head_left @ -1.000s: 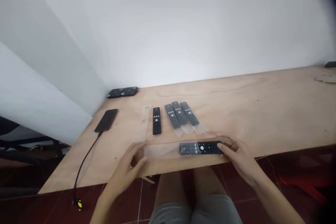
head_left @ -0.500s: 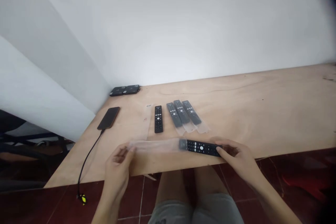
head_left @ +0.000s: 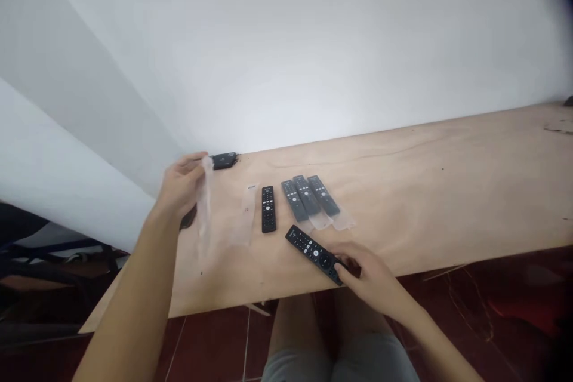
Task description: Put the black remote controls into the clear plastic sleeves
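Observation:
My left hand (head_left: 182, 186) is raised at the table's left side, pinching the top of a translucent plastic sleeve (head_left: 205, 209) that hangs down. My right hand (head_left: 364, 268) grips the lower end of a bare black remote control (head_left: 314, 253) near the table's front edge, its far end pointing up and left. Another bare remote (head_left: 268, 209) lies upright in the middle. Left of it rests a flat plastic sleeve (head_left: 246, 212). To its right, three remotes in sleeves (head_left: 307, 196) lie side by side.
A black box (head_left: 224, 160) sits at the wall, partly behind my left hand. The phone (head_left: 188, 218) is mostly covered by my left arm. The wooden table (head_left: 425, 191) meets a white wall at the back; its front edge runs above my legs.
The remote has come out of its plastic sleeve. My left hand has carried the sleeve up and left, while my right hand has moved slightly left, turning the remote diagonally.

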The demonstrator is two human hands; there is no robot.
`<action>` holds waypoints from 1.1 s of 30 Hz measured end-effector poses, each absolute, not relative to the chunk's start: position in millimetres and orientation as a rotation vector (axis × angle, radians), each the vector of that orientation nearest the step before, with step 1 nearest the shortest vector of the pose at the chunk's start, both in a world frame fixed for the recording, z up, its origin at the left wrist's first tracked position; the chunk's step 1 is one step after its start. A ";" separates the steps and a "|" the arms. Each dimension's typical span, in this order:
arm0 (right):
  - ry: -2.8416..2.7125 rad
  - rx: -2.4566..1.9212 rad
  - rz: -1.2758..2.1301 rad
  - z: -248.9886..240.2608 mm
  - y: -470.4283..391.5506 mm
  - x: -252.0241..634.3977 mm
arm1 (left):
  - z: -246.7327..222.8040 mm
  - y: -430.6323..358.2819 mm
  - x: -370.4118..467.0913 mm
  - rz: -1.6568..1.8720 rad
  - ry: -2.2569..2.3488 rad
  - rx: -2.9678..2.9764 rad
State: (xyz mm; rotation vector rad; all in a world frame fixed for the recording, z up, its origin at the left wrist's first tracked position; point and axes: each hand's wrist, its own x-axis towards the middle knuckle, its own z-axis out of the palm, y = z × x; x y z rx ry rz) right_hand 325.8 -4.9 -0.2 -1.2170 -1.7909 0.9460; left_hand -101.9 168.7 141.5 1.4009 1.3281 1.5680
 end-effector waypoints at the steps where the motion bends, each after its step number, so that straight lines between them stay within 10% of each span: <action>1: -1.808 -1.232 0.921 -0.1 -4.3 322.5 | 137.7 182.5 -97.6 1.503 1.361 1.442; 13: -1.972 -1.312 0.724 5.7 -9.7 308.9 | 28.2 244.9 -69.7 1.041 2.015 1.558; 33: -2.209 -1.272 0.482 -5.2 6.0 266.5 | 25.1 196.1 -97.3 0.649 2.093 1.997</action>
